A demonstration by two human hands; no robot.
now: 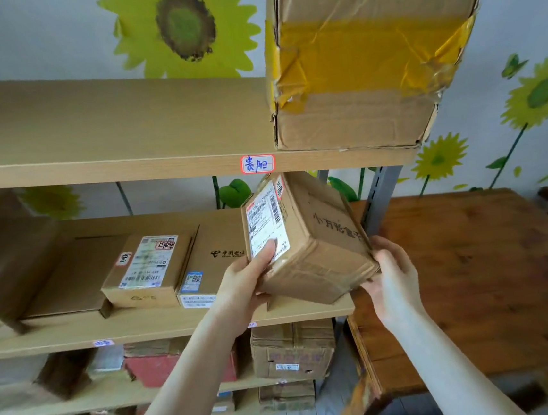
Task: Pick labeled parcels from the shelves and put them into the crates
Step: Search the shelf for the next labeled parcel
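Note:
A small cardboard parcel (315,236) with a white shipping label and handwriting on one face is held tilted in front of the middle shelf (163,325), at its right end. My left hand (244,282) grips its left side, thumb on the label. My right hand (391,279) cups its lower right corner from beneath. More labeled parcels lie on that shelf: a flat box with a white label (148,269) and a box with a blue logo (204,264). No crate is in view.
A large box with yellow tape (362,61) sits on the upper shelf (107,123), overhanging its right end. Lower shelves hold several boxes, one of them red (154,369). A brown wooden table (473,271) stands to the right, beyond the grey shelf upright (378,197).

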